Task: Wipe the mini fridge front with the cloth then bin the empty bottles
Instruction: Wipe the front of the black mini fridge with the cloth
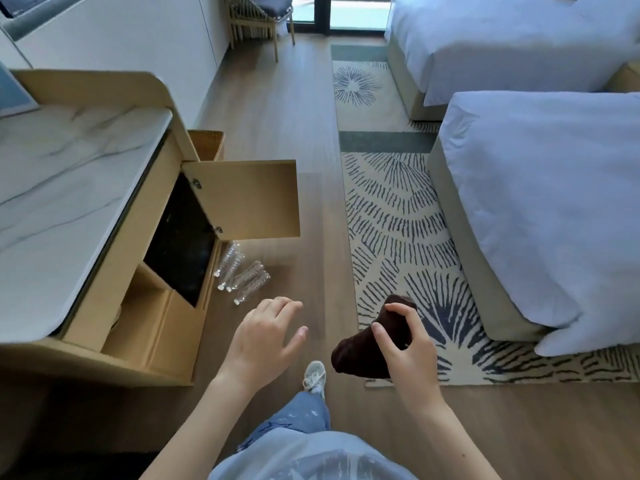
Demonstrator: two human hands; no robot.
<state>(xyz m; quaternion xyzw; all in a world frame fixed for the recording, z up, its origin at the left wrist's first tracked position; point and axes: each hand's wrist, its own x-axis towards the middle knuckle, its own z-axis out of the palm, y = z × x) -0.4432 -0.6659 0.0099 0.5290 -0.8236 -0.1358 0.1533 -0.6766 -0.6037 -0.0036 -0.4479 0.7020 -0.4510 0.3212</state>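
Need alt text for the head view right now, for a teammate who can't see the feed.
Seen from above, a person's right hand grips a dark brown cloth while the open left hand reaches toward clear plastic bottles lying on the wooden floor. They lie beside a cabinet whose open door exposes the black mini fridge front. Two white beds stand to the right.

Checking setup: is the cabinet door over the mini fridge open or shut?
Open: the cabinet door swings out over the floor, exposing the black mini fridge.

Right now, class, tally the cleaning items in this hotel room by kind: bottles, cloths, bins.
Clear plastic bottles, lying on the floor by the fridge: 4
Dark brown cloth, held in the right hand: 1
Woven bin: 1
Total: 6
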